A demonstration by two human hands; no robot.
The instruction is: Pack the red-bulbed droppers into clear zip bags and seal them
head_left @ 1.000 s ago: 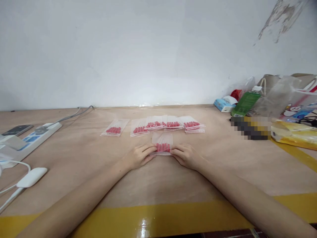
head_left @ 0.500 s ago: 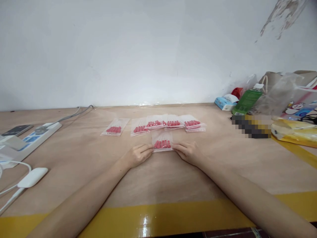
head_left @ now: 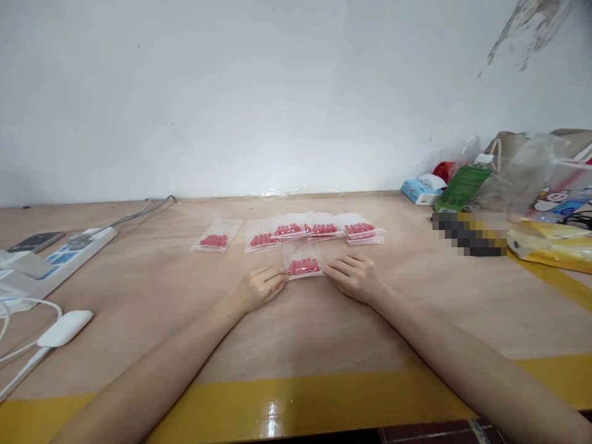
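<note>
A small clear zip bag (head_left: 303, 251) with several red-ended pieces inside lies between my hands. My left hand (head_left: 263, 287) is closed, its fingertips pinching the bag's near left corner. At the near right corner my right hand (head_left: 354, 277) has its fingers pressed together on the bag's edge; the thumb is mostly hidden. Behind it, overlapping bags of the same kind (head_left: 291, 225) form a row, with more stacked at the right end (head_left: 363, 229). One further bag (head_left: 215, 237) lies apart to the left.
On the left are a power strip (head_left: 90, 250), a phone (head_left: 37, 242) and a white adapter (head_left: 65, 328) with cables. To the right stand a green bottle (head_left: 464, 185), a tissue pack (head_left: 420, 192) and plastic bags (head_left: 522, 179). Yellow tape (head_left: 296, 394) runs along the table's front edge.
The bag's near edge has shifted slightly away from me. My right hand has turned a little, with more of its fingers showing. The left hand has hardly moved.
</note>
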